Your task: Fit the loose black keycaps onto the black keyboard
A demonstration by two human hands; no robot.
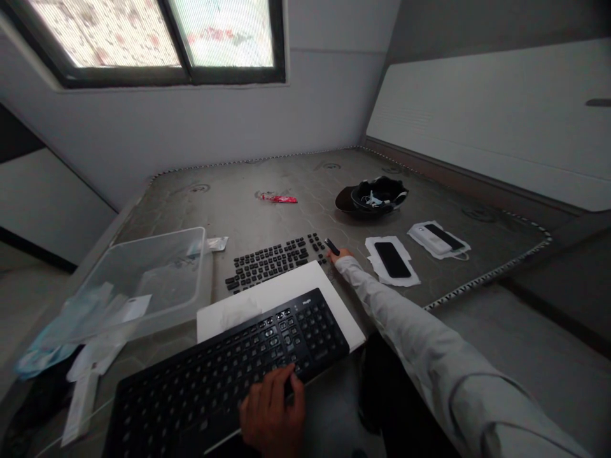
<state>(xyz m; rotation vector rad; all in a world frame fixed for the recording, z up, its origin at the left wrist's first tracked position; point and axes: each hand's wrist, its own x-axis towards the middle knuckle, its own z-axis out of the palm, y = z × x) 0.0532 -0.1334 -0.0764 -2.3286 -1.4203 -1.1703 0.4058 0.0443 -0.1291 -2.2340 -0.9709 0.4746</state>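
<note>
A black keyboard lies at a slant in front of me, partly on a white box. Several of its key places at the upper right show bare sockets. My left hand rests on the near edge with fingers bent, thumb and index tips close together; anything small between them is hidden. Stretched out past the box, my right hand is closed on a black pen-like tool. It is beside the right end of the loose black keycaps, which are laid out in rows on the mat.
A clear plastic bin stands at left, near blue and white wrappings. Farther back are a red packet and an upturned dark cap. At right, a black phone and a white device lie on white sheets.
</note>
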